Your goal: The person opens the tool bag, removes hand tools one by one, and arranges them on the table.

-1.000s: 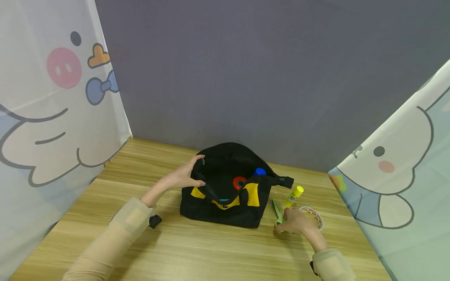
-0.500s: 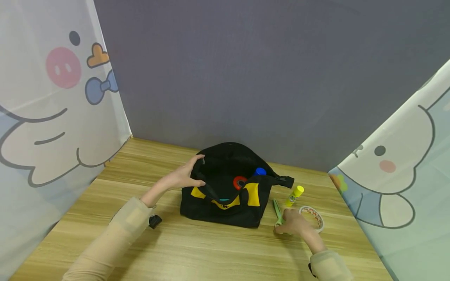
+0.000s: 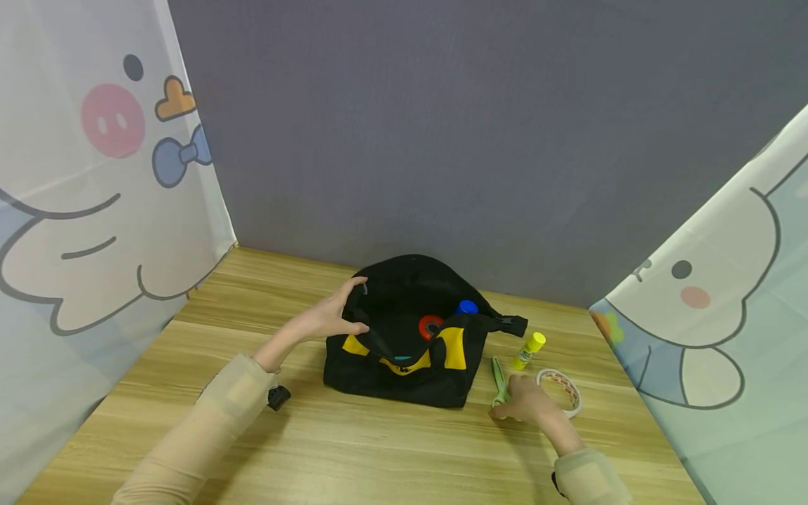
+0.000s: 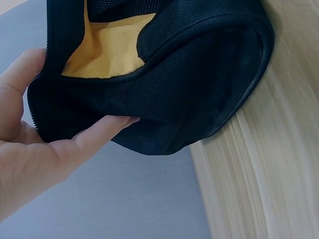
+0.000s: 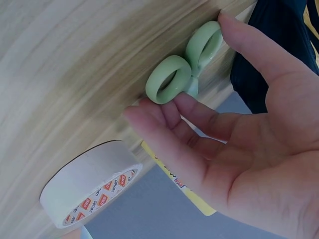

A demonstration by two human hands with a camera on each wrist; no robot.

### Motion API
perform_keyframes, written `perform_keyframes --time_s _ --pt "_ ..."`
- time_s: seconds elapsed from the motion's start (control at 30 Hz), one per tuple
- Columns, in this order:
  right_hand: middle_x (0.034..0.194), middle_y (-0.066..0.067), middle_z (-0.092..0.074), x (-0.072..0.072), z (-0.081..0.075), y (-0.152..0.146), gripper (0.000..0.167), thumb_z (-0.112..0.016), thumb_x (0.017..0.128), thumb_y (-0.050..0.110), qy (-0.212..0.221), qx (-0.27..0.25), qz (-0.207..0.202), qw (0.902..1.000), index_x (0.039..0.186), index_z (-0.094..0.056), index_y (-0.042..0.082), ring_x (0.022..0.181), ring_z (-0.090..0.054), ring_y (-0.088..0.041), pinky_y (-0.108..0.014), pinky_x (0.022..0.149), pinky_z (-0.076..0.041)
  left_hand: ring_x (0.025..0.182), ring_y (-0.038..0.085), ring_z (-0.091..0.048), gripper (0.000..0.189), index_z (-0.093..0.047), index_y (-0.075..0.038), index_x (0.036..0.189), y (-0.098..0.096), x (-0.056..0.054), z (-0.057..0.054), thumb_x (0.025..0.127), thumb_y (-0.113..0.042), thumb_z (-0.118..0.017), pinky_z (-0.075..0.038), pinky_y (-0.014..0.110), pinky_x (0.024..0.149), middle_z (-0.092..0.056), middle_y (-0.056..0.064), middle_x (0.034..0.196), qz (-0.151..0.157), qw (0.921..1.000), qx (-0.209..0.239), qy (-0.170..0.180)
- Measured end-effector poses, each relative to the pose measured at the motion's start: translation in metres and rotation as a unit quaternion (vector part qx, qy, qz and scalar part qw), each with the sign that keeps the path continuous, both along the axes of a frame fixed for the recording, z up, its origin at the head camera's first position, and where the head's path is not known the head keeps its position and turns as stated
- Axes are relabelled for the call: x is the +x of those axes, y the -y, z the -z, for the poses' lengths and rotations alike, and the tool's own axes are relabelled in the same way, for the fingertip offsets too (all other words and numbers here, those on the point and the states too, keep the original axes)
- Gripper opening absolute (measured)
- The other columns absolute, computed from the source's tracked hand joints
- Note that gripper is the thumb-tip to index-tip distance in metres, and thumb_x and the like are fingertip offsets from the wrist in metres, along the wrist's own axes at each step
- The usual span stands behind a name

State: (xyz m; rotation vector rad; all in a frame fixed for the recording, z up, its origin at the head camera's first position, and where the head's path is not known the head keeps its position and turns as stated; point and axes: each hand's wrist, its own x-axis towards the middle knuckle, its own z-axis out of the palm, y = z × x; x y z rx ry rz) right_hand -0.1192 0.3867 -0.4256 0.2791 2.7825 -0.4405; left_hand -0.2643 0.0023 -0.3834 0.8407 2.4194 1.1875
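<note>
A black bag with yellow panels [image 3: 394, 389] stands with its mouth wide. My left hand [image 3: 328, 315] grips the left end of its rim; in the left wrist view, thumb and fingers lie on either side of the zippered edge [image 4: 34, 107]. Right of the bag, green scissors [image 3: 498, 375] lie on the table, blades pointing away from me. My right hand [image 3: 533, 405] pinches their handles; in the right wrist view the thumb touches one loop and the fingers are at the other loop [image 5: 155, 74]. Inside the bag show a red ring-shaped thing [image 3: 423, 326] and a blue round-topped thing [image 3: 467, 307].
A yellow glue stick [image 3: 527, 352] stands beyond my right hand. A white tape roll [image 3: 576, 396] lies just right of that hand. Behind the wooden table [image 3: 353, 456] rises a grey panel [image 3: 410, 126], with cartoon-printed cloths on both sides.
My right hand has shifted very slightly at the scissors' handles. The left hand and the bag look the same.
</note>
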Motion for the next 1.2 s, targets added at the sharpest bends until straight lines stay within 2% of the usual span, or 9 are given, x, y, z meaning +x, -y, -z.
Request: perform_keyframes --time_s 0.27,0.57,0.73,0.97,1.1,1.2 --pt "0.068 -0.006 -0.053 0.0 0.002 0.0 0.042 -0.088 0.07 0.029 -0.005 0.002 0.001 1.0 0.072 -0.053 0.005 0.059 -0.049 -0.016 -0.026 0.053 -0.04 0.143 0.051 -0.031 0.094 -0.008 -0.016 0.159 0.0 0.0 0.001 0.09 -0.027 -0.072 -0.035 0.066 0.109 -0.009 0.024 0.165 -0.001 1.0 0.001 0.002" --pt "0.071 -0.005 -0.047 0.004 -0.005 -0.001 0.045 -0.088 0.072 0.029 -0.005 0.003 -0.009 0.9999 0.078 -0.051 0.005 0.066 -0.044 -0.018 -0.028 0.057 -0.036 0.144 0.051 -0.03 0.094 -0.009 -0.016 0.159 -0.001 0.0 0.001 0.09 -0.026 -0.072 -0.035 0.066 0.109 -0.01 0.024 0.165 -0.003 1.0 -0.001 -0.002" --pt "0.074 -0.006 -0.049 0.007 -0.011 0.0 0.046 -0.087 0.073 0.032 -0.004 0.008 -0.013 0.9999 0.081 -0.051 0.004 0.067 -0.045 -0.018 -0.029 0.059 -0.038 0.146 0.049 -0.026 0.094 -0.009 -0.016 0.159 -0.001 0.0 0.002 0.09 -0.026 -0.072 -0.033 0.066 0.111 -0.009 0.023 0.166 -0.003 1.0 0.002 0.0" --pt "0.091 -0.013 -0.061 0.006 -0.038 0.004 0.048 -0.08 0.081 0.032 0.006 0.038 -0.055 0.9978 0.101 -0.059 -0.006 0.073 -0.055 -0.02 -0.036 0.064 -0.05 0.145 0.05 -0.027 0.094 -0.009 -0.015 0.159 -0.001 0.0 0.001 0.09 -0.026 -0.072 -0.034 0.066 0.11 -0.009 0.023 0.165 -0.002 1.0 0.005 0.003" --pt "0.093 -0.014 -0.064 0.006 -0.06 0.007 0.043 -0.078 0.085 0.03 -0.014 0.055 -0.077 0.9954 0.102 -0.06 -0.005 0.075 -0.058 -0.02 -0.037 0.065 -0.051 0.145 0.05 -0.028 0.094 -0.009 -0.014 0.159 -0.001 0.0 0.001 0.09 -0.025 -0.072 -0.034 0.066 0.11 -0.01 0.024 0.165 -0.003 1.0 0.006 -0.002" --pt "0.093 -0.016 -0.064 0.007 -0.076 0.01 0.039 -0.077 0.085 0.026 -0.047 0.059 -0.102 0.992 0.1 -0.06 -0.005 0.077 -0.06 -0.022 -0.038 0.068 -0.053 0.145 0.05 -0.029 0.094 -0.01 -0.015 0.159 -0.001 0.0 0.001 0.089 -0.025 -0.073 -0.034 0.066 0.11 -0.01 0.024 0.165 -0.005 1.0 0.005 -0.003"
